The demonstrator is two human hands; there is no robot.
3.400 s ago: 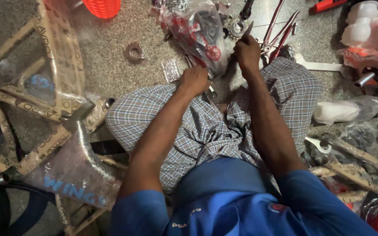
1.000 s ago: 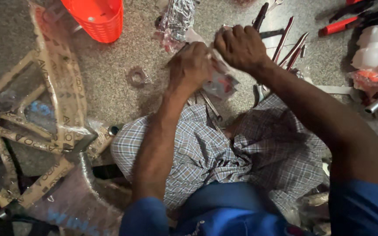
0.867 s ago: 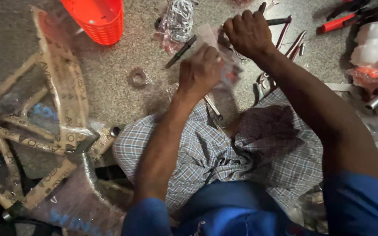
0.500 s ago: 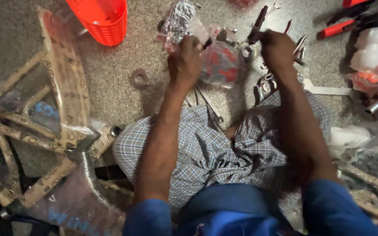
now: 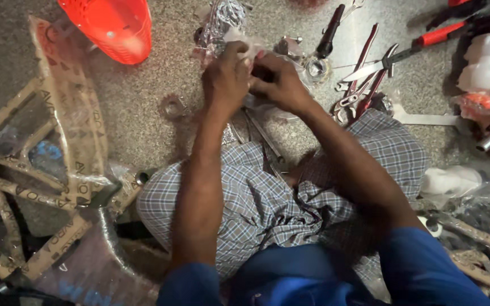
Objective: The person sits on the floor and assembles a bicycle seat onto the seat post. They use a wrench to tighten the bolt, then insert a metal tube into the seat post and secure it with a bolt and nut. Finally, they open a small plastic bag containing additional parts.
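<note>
Head view, looking straight down: at the centre top, the left hand point(image 5: 226, 79) and the right hand point(image 5: 279, 84) meet over a clear plastic bag point(image 5: 267, 105), fingers of both curled and pinching its crumpled film; the bag's contents are hidden by the hands. The bag hangs just above the speckled stone floor point(image 5: 143, 113), in front of the person's knees, which are covered by a checked cloth point(image 5: 256, 204). Blue sleeves show at the bottom edge.

Containers: a red plastic basket point(image 5: 114, 25) lies on the floor at upper left, well apart from the hands; what it holds cannot be told. A second crinkled clear bag point(image 5: 225, 17) of shiny parts lies just beyond the left hand.

Surface: a small metal ring point(image 5: 172, 106) lies on the floor left of the left wrist. To the right of the hands lie red-handled pliers point(image 5: 370, 85), a black-handled tool point(image 5: 330, 31) and white plastic parts point(image 5: 486, 62). At far left, a wrapped bicycle frame point(image 5: 58, 153), bound in paper tape and clear film, rests beside the person's leg.
</note>
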